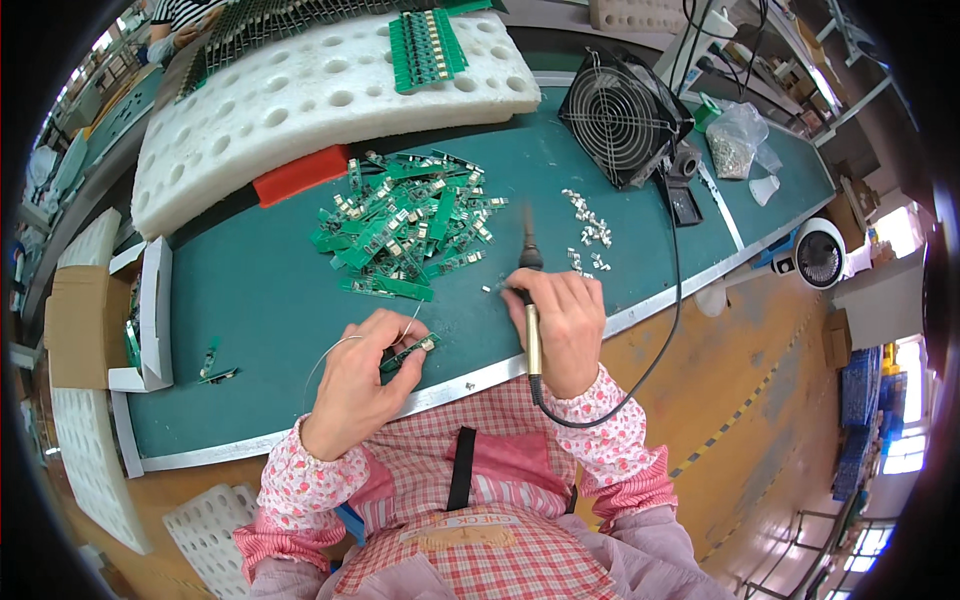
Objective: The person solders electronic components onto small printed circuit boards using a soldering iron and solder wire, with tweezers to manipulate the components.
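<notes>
Near the table's front edge, my left hand is closed on a small green circuit board, pinched between thumb and fingers. A thin solder wire runs through the same hand, its end rising above the fingers. My right hand grips a soldering iron by its handle; the tip points away from me and looks blurred. Beyond my hands lies a heap of green circuit boards with small pale parts on them. Several small silvery-white components are scattered to the right of the iron.
A white foam block with holes spans the back, bearing a stack of boards. Beside it sits a red block. A black fan, an iron stand and a bag of parts stand back right. An open carton is left.
</notes>
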The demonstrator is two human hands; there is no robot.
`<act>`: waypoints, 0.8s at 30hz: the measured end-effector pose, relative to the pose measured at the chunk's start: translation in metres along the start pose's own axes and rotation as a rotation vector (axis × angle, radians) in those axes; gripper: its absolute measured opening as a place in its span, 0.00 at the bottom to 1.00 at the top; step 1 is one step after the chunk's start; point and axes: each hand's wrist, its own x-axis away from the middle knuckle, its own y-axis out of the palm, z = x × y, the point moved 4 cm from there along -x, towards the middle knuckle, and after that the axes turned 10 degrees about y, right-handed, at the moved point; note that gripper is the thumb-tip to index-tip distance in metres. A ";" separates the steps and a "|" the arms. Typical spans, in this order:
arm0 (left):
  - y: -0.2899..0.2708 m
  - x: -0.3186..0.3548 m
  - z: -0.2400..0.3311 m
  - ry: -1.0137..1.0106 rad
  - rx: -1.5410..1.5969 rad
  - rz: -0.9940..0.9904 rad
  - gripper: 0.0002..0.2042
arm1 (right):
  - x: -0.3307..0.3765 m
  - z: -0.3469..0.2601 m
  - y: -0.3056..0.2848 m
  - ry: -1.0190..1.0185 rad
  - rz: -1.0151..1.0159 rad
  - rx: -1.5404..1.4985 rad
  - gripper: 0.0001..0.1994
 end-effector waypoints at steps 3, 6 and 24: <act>0.001 0.000 -0.002 -0.056 0.176 0.042 0.08 | 0.004 0.010 0.004 0.075 -0.031 0.025 0.12; 0.003 -0.002 -0.002 -0.091 0.268 0.044 0.09 | 0.004 0.002 -0.004 0.079 0.026 -0.112 0.14; 0.023 0.004 0.018 -0.164 0.586 0.037 0.12 | 0.038 -0.034 -0.013 0.746 -0.272 -1.324 0.20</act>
